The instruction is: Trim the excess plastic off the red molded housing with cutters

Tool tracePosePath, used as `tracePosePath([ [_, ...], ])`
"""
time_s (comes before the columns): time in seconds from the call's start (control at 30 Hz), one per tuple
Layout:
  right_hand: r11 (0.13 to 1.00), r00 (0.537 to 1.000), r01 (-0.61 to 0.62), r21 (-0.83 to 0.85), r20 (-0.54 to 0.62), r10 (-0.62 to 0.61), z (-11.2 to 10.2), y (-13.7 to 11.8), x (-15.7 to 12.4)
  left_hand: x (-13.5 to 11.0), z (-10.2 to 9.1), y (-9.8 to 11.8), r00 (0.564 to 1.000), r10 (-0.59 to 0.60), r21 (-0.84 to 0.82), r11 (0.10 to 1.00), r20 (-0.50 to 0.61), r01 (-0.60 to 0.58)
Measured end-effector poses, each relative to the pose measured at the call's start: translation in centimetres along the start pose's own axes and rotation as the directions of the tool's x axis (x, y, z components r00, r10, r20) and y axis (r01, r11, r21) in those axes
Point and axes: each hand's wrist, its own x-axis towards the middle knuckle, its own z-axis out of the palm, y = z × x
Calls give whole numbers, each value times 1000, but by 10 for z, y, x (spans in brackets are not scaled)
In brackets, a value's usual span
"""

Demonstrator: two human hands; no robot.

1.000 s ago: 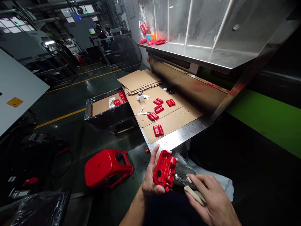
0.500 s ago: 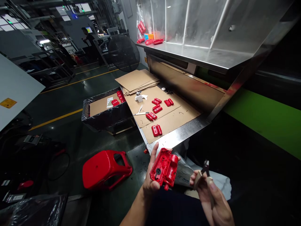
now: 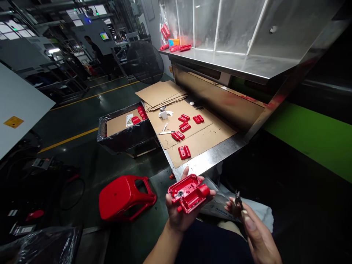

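A red plastic housing (image 3: pixel 189 196) lies in my left hand (image 3: pixel 177 216), its hollow inside facing up. My fingers wrap round its far edge and the thumb rests at its left side. A round dark spot shows inside the shell. To the right, my right hand (image 3: pixel 254 223) is closed round a small pair of nippers (image 3: pixel 238 200), jaws pointing up and away from the housing. The two hands are apart. Beyond them, on the cardboard-covered bench, the nearest red part (image 3: pixel 184 152) lies by the front edge.
Several more red parts, a thin white-and-black tool (image 3: pixel 166 132) and stacked cardboard sheets (image 3: pixel 162 93) lie on the bench. A black-lined bin (image 3: pixel 110 141) stands at its left. A red stool (image 3: pixel 121 198) is on the floor. A metal shelf (image 3: pixel 228 62) overhangs the back. A person stands far off.
My left hand has turned the red housing, tilting it flatter and swinging its upper end rightward. My right hand, still gripping the nippers, has shifted slightly down and right.
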Motion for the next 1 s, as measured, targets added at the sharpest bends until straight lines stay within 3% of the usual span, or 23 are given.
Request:
tracePosePath([
  [0.17, 981, 996, 62, -183, -52, -73, 9, -24, -3, 1, 1, 0, 1000, -5, -22, 1000, 8, 5],
  [0.33, 943, 988, 130, -306, -43, -150, 5, -22, -3, 1, 4, -1, 999, -15, -16, 1000, -33, 15],
  [0.6, 928, 992, 107, -356, -24, -124, 7, -23, -6, -2, 7, -3, 1000, 8, 8, 1000, -5, -8],
  [0.67, 891, 980, 181, -416, 5, -197, 3, -20, -4, -3, 8, -3, 1000, 13, 22, 1000, -13, -13],
  [0.8, 752, 907, 403, -522, 119, -403, -6, -12, 1, -4, 10, -4, 1000, 14, 54, 998, -26, -13],
  [1.0, 695, 889, 431, -575, 137, -438, -8, -14, 2, -4, 10, -6, 996, 2, 104, 995, -86, 7],
])
